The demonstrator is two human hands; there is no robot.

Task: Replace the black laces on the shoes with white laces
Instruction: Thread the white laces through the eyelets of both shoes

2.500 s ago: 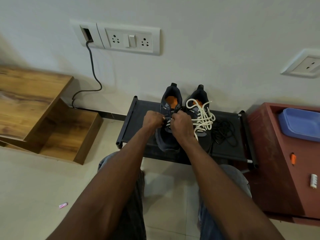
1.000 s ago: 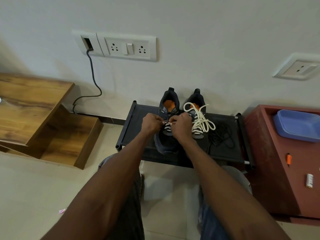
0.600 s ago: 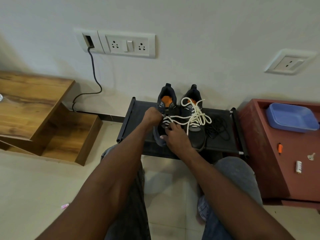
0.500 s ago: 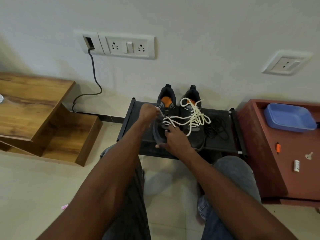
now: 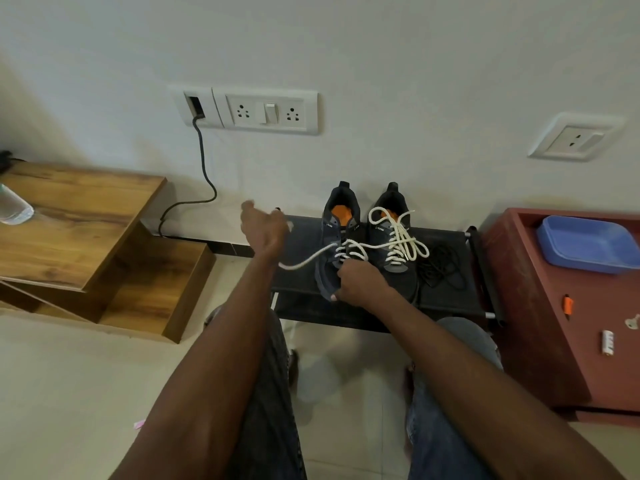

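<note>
- The left hand (image 5: 264,227) is lifted above the left end of the black rack (image 5: 446,299), with its fingers curled; a white lace (image 5: 308,259) runs from the left shoe up toward this hand, but the blur hides whether the fingers really pinch it.
- The right hand (image 5: 356,280) rests on the front part of the left shoe (image 5: 334,244), with fingers bent over the toe and the thumb at the near edge, so it holds the shoe down.
- The left shoe is dark, with an orange inside, and it has the white lace in its lower holes only; one end goes to the left in a loose curve, the other end lies across the right shoe.
- The right shoe (image 5: 394,247) stands just beside it, fully laced in white, with loose loops on top.
- A heap of black laces (image 5: 441,268) lies on the rack, to the right of the right shoe.
- Both shoes stand on the rack, with heels toward the wall.
- To the right there is a red cabinet (image 5: 540,306) with a blue tray (image 5: 588,244) on it.
- To the left stands a wooden shelf (image 5: 79,220).
- On the wall above there is a socket panel (image 5: 266,110) with a dark cable (image 5: 204,168) hanging from it.
</note>
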